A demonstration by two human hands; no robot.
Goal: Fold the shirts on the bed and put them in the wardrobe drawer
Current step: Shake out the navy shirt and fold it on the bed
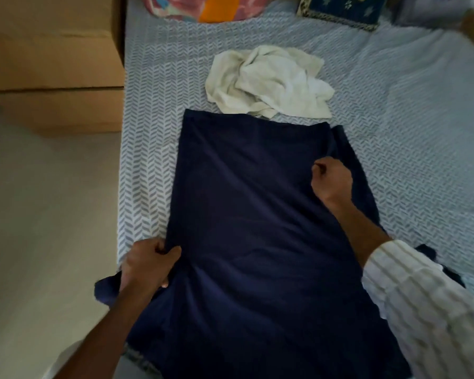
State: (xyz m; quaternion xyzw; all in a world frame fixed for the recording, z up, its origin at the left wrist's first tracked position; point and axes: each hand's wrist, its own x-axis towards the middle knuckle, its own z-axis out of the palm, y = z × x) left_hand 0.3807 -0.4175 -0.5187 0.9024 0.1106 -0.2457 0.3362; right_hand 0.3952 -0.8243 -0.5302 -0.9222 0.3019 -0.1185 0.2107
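Note:
A navy blue shirt point(244, 214) lies spread lengthwise on the bed point(148, 160), which has a blue-and-white chevron sheet. My left hand point(148, 263) grips the shirt's left edge near the bed's front corner, with a bunch of the cloth hanging out below the fist. My right hand point(330, 179) pinches a fold of the shirt's right side, and that edge is turned over toward the middle. Just beyond the navy shirt lies a crumpled white shirt point(268, 83), its near edge touching the navy one.
A tan wooden unit point(52, 64) stands left of the bed, with beige floor point(39, 214) below it. A colourful pillow point(203, 6) and a dark blue patterned cushion point(342, 9) lie at the head of the bed. Bare sheet stretches to the right.

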